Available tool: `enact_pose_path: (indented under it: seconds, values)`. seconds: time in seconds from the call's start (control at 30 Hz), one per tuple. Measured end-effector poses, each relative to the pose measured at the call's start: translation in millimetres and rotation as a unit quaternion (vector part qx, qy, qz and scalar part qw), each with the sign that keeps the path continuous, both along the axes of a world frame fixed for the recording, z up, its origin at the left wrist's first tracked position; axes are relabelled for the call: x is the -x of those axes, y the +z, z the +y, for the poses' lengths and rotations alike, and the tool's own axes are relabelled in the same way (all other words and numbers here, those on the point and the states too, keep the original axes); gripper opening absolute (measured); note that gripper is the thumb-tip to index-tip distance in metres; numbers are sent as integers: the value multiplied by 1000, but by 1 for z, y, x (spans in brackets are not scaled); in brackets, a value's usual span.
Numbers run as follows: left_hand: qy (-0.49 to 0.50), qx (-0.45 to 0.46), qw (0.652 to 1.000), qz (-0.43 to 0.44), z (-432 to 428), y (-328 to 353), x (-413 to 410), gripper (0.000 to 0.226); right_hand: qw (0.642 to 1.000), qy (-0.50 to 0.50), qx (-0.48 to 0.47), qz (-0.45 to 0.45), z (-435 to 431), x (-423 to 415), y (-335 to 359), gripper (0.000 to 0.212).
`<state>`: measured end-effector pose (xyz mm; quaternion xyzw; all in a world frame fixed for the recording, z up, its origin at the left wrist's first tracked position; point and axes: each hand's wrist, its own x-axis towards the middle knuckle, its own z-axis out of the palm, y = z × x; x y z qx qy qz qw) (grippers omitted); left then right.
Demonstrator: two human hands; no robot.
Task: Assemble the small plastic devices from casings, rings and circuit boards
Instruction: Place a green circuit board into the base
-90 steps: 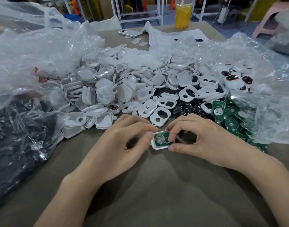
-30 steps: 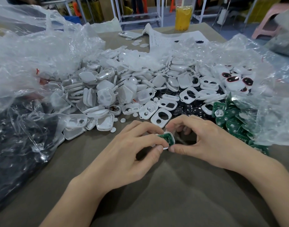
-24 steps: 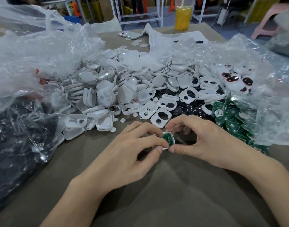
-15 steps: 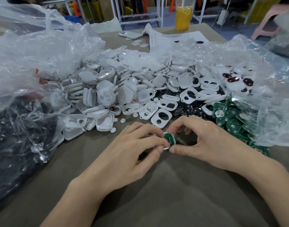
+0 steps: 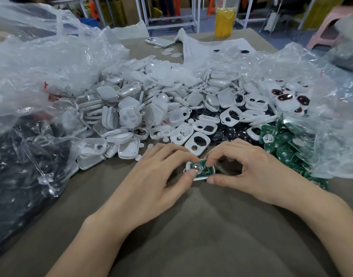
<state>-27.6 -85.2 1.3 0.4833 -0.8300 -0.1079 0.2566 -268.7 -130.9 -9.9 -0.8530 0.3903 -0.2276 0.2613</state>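
A small white casing with a green circuit board (image 5: 203, 170) set in it lies face up just above the table's middle. My left hand (image 5: 153, 176) pinches its left end between thumb and forefinger. My right hand (image 5: 249, 166) pinches its right end, forefinger on top, thumb at the near edge. A big heap of white casings (image 5: 151, 108) spreads behind the hands. Black round parts (image 5: 229, 133) lie among them. Loose green circuit boards (image 5: 285, 144) are piled at the right.
Crumpled clear plastic bags (image 5: 41, 62) rise at the left and right. A bag of dark parts (image 5: 17, 172) lies at the left. Finished white units (image 5: 285, 100) sit at the back right. A phone (image 5: 159, 42), papers (image 5: 207, 47) and a yellow drink cup (image 5: 224, 21) stand at the far edge.
The casing was tilted on edge between the fingers; now it lies flat with the green board facing up. Both hands stay on it in nearly the same place.
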Motion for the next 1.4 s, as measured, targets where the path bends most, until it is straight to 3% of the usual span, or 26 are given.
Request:
enact_pose_path:
  seconds: [0.2,0.67,0.8,1.0,1.1,1.2,1.4]
  values:
    - [-17,-6,999,-28,-2,-3,1,23,1000,-5,19,-7,-1,0,0,25]
    - [-16,4,1000,-14,-10,-6,3,20,999,-22,25,17,0,-1,-3,25]
    - [-15,11,1000,-1,-10,-6,2,22,999,-24,18,-12,1,0,3,30]
    - [86,35,993,74,-23,-5,-6,21,984,-141,73,-75,-7,-1,13,15]
    - [138,48,988,57,-42,-4,-5,21,970,-210,116,-32,-24,-10,18,23]
    - [147,72,986,-6,-58,-3,1,19,952,-258,151,69,-39,-20,22,30]
    - [141,93,985,-36,-74,-5,4,22,950,-244,130,147,-39,-18,18,38]
